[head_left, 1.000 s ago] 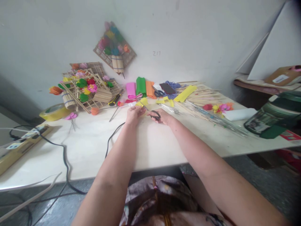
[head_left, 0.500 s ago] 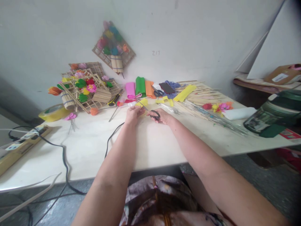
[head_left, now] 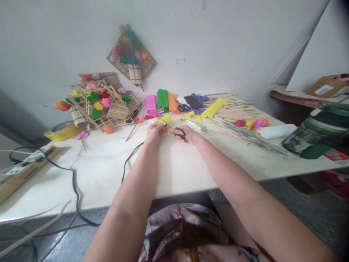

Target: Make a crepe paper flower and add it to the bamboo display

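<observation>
Yellow paper (head_left: 165,119), thin, center of frame, at the left hand (head_left: 156,131); its fingers closed in a pinch on it. Right hand (head_left: 187,135): fingers curled through black loop handles of metal scissors (head_left: 180,133), blades toward paper. Beyond, upper center: soft pink, green, orange rolls (head_left: 163,101). Right: slim wooden sticks (head_left: 234,109). Pale smooth bench (head_left: 180,171) underneath.

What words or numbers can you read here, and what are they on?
"217", handwritten on the wall; the first mark could be a Z.
White label on the brown box: too blurred.
Green bottle: any print is too blurred.
Red and white item behind it: too blurred.
</observation>
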`<state>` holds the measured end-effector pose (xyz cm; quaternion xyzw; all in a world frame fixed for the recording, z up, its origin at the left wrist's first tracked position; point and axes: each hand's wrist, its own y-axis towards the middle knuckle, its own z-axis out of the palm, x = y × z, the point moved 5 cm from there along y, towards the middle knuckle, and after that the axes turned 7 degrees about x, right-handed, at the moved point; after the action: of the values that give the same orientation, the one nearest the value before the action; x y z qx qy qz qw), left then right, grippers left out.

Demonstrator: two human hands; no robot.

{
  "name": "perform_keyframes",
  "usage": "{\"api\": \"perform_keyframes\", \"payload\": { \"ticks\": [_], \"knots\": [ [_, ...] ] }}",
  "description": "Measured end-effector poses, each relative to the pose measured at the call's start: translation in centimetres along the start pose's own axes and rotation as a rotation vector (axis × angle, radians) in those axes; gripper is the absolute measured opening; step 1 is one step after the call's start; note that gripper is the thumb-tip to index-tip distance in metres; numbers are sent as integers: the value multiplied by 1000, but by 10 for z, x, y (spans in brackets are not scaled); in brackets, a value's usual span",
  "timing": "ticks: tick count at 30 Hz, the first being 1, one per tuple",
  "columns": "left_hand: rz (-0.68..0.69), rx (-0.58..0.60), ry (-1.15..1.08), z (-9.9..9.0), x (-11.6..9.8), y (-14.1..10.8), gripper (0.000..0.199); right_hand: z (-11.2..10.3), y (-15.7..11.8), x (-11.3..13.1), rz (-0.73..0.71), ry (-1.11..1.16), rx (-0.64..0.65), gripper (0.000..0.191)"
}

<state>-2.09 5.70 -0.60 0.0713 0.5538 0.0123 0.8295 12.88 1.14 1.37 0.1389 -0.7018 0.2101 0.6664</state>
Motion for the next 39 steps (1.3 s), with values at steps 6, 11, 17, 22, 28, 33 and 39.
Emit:
{"api": "perform_keyframes", "payload": {
  "ticks": [6,11,17,22,28,33,39],
  "knots": [
    [1,1,0,0,-1,0,20,-1,3,-1,-46,22,5,34],
    [-4,-14,-15,-1,-1,0,18,2,1,3,-59,36,-25,30],
    [-2,-30,-25,0,-1,-1,19,0,4,0,-62,-9,-24,27],
    [-12,-27,-23,-1,1,0,20,-3,11,-7,-75,-42,-6,26],
    [-4,-22,-30,-1,1,1,21,-1,8,-5,-53,-51,-4,25],
    [-8,-3,-40,0,1,1,21,-1,7,-6,-33,-45,-4,29],
    [-18,23,-18,1,1,1,20,-3,11,-10,-47,-54,12,35]
  ]
}}
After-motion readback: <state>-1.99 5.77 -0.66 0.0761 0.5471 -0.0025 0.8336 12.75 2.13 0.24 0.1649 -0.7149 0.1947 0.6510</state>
